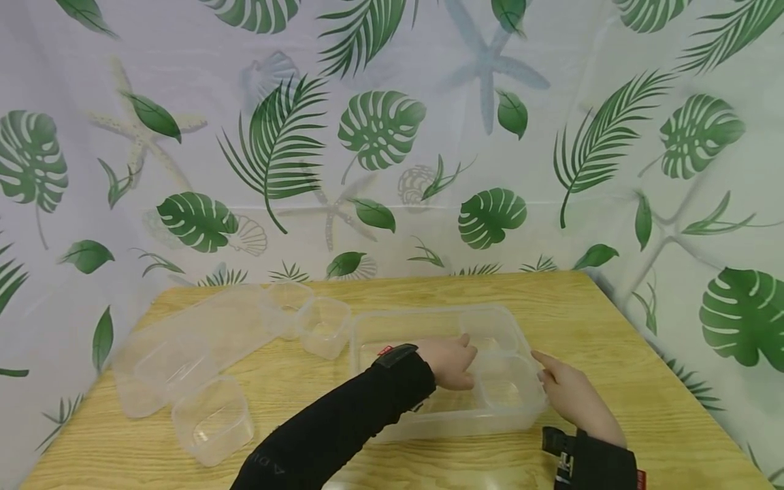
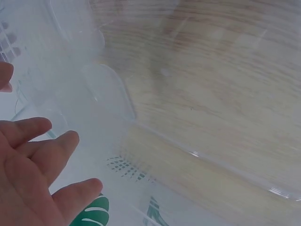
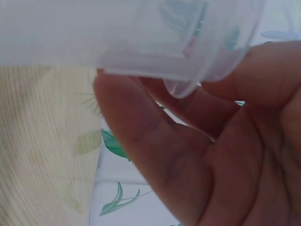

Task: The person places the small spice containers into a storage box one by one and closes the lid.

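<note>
Table [image 1: 612, 320], wood-grained, leaf-printed backdrop [image 1: 422, 231] behind, clear box [image 1: 453, 425] atop

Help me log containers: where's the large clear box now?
In the head view, the large clear box sits on the table just right of centre, the right hand at its right end.

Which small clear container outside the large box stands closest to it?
The right-hand container of the rear pair: it sits beside the large box, by its back-left corner, while the others lie farther left.
</note>
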The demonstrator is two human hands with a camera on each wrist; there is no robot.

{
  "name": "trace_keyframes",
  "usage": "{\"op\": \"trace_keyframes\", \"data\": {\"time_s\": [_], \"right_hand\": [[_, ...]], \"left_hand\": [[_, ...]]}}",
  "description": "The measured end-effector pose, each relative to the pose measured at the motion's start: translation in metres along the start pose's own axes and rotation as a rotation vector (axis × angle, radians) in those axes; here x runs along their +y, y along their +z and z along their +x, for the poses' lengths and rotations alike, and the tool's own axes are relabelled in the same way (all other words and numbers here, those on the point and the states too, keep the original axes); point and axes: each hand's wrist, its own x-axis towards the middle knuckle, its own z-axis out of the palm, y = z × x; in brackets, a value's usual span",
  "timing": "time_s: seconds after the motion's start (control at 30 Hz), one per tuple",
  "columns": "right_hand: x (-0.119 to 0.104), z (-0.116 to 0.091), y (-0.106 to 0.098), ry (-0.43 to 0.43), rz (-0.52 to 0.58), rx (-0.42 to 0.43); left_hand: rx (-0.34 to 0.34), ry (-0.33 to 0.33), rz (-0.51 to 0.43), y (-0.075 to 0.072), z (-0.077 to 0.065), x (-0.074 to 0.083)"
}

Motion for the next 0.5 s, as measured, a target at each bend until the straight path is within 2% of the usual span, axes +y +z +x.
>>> {"op": "trace_keyframes", "data": {"time_s": [0.2, 0.33, 0.5], "right_hand": [[-0.0001, 0.0007, 0.0015, -0.016, 0.002, 0.001], [-0.0002, 0.0006, 0.0006, 0.006, 0.016, -0.018], [0.0010, 0.0005, -0.0008, 0.009, 0.010, -0.029]], "left_hand": [[0.000, -0.011, 0.045, 0.0006, -0.0021, 0.0023], [0.008, -0.021, 0.089, 0.0000, -0.0042, 0.0058], [0.042, 0.012, 0.182, 0.0004, -0.0038, 0.0088]]}}
